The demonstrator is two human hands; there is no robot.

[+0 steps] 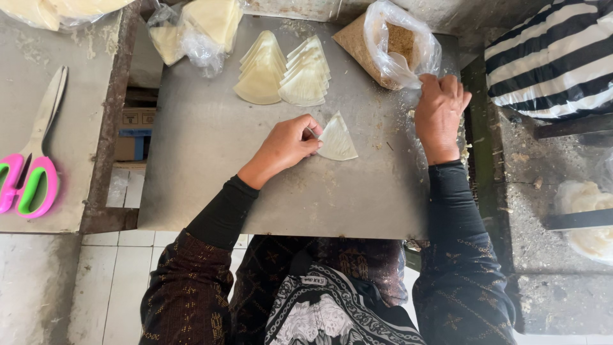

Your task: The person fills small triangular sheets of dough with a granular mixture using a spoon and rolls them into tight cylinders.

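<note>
My left hand (pixel 286 145) pinches the left edge of a pale, fan-shaped wrapper (pixel 337 139) lying flat on the grey metal table (pixel 211 160). My right hand (pixel 440 108) is closed at the mouth of a clear plastic bag of brown crumbly filling (pixel 393 41) at the table's far right. A white spoon (pixel 401 62) rests inside that bag. What my right hand's fingers hold is hidden. Two fanned stacks of the same wrappers (pixel 284 70) lie further back on the table.
More wrappers sit in plastic bags (pixel 195 29) at the back left. Scissors with pink and green handles (pixel 29 172) lie on the left table. A black-and-white striped cloth (pixel 552 57) is at the right, with a white lump in plastic (pixel 590 217) below it.
</note>
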